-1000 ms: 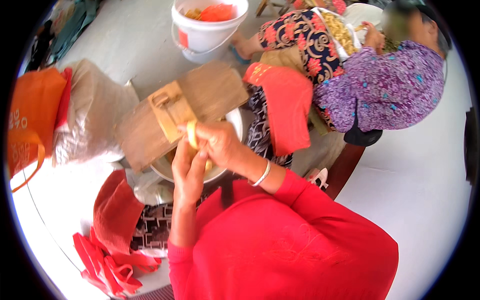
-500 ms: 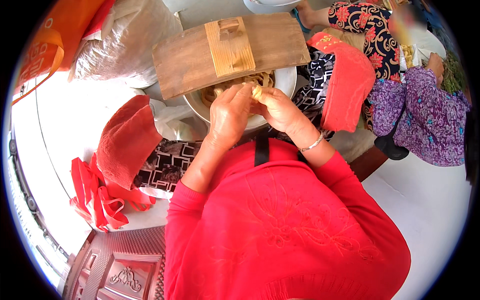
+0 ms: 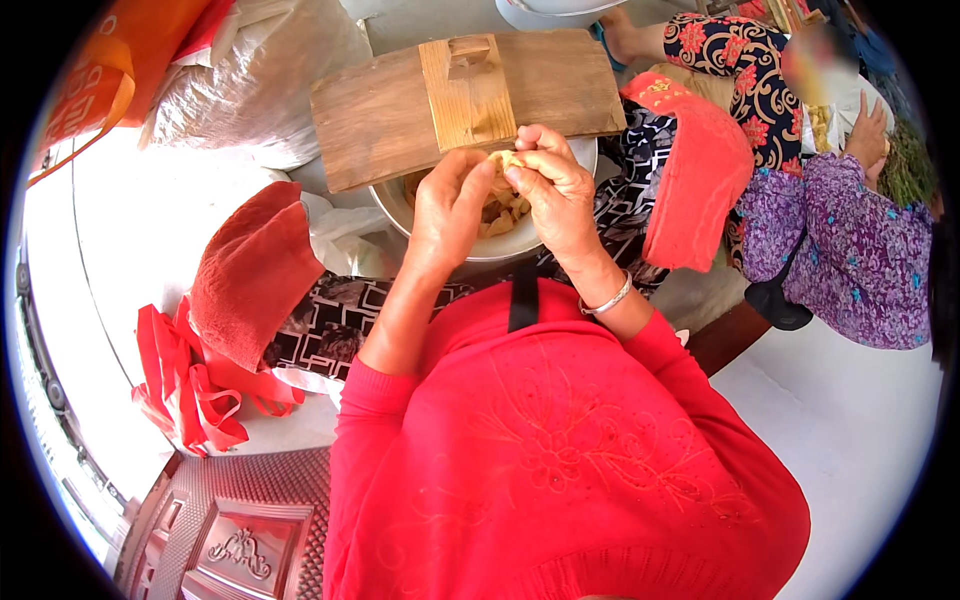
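Note:
Both my hands meet over a white basin (image 3: 519, 243), pinching a pale yellow, soft-looking strip (image 3: 504, 160) between them. My left hand (image 3: 450, 205) has thumb and fingers closed on one side of the strip. On its other side, my right hand (image 3: 557, 190) grips with the thumb pressed against bent fingers; a bracelet circles that wrist. Tan, strip-like pieces (image 3: 497, 217) lie in the basin below, partly hidden by my hands. A wooden board (image 3: 380, 115) with a lighter wooden crosspiece and handle rests across the basin's far side.
Red cloths (image 3: 255, 280) cover my knees on either side. At far left stands a big translucent sack (image 3: 270, 85) by an orange bag (image 3: 85, 85). Red straps (image 3: 190, 385) lie at lower left. To the right sits a person in a purple flowered top (image 3: 850, 240), near green stalks (image 3: 908, 165).
My hands have moved slightly apart, and more of the yellow strip shows between them. The fingers of my right hand have lifted upward. More pieces in the basin are visible.

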{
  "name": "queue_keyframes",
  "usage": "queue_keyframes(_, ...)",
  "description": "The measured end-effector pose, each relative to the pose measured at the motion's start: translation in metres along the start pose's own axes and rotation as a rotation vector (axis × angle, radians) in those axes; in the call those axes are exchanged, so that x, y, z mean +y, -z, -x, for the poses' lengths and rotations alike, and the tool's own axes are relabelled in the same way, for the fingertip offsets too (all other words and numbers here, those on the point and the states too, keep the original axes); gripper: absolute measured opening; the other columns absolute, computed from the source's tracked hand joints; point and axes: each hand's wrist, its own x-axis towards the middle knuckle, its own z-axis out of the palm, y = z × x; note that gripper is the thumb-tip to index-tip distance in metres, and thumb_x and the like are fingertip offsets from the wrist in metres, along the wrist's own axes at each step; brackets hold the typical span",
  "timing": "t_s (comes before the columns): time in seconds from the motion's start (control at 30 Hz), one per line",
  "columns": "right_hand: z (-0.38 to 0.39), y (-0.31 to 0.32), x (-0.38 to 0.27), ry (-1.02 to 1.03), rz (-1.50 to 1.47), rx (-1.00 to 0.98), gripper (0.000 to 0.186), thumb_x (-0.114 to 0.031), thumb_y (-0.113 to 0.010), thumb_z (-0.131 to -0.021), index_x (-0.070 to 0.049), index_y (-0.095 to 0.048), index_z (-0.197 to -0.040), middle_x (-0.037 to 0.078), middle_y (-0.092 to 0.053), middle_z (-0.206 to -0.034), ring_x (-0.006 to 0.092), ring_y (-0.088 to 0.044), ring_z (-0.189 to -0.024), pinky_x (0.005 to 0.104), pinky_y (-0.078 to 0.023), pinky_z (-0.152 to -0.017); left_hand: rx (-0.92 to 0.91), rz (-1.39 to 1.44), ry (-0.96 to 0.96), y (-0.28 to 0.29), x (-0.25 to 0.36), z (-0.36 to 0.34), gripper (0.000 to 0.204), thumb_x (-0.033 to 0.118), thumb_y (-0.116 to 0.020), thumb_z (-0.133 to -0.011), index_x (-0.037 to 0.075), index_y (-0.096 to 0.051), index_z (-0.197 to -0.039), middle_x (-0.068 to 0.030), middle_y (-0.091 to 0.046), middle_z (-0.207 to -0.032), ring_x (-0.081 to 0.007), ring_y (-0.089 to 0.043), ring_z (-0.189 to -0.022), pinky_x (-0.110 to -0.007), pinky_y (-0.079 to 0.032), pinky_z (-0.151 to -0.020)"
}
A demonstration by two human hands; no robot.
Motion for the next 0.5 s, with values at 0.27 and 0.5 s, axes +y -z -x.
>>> queue_keyframes(0.27,-0.007,0.033,-0.01,-0.275,0.035,-0.219,0.077,-0.026,-0.079,-0.077,-0.009,-0.041,-0.142,0.01,-0.041,-0.143,0.0231,-0.044,-0.123,0.0377,-0.04,-0.1,0.025,-0.442,-0.161,0.04,0.007,0.029,0.008,0.005,-0.059,-0.092,0.002,-0.058,-0.099,0.0005,-0.056,-0.077,-0.0048,-0.047,-0.069,-0.022,-0.041,-0.063)
queue_keyframes(0.5,-0.048,0.027,-0.03,-0.294,-0.02,-0.511,0.034,-0.022,-0.066,-0.091,0.001,-0.062,-0.115,0.01,-0.065,-0.108,0.0169,-0.062,-0.095,0.0267,-0.051,-0.081,-0.102,-0.267,-0.144,0.03,0.025,0.009,0.008,0.009,-0.06,-0.091,0.003,-0.06,-0.096,-0.0043,-0.059,-0.074,-0.0141,-0.054,-0.066,-0.028,-0.045,-0.063)
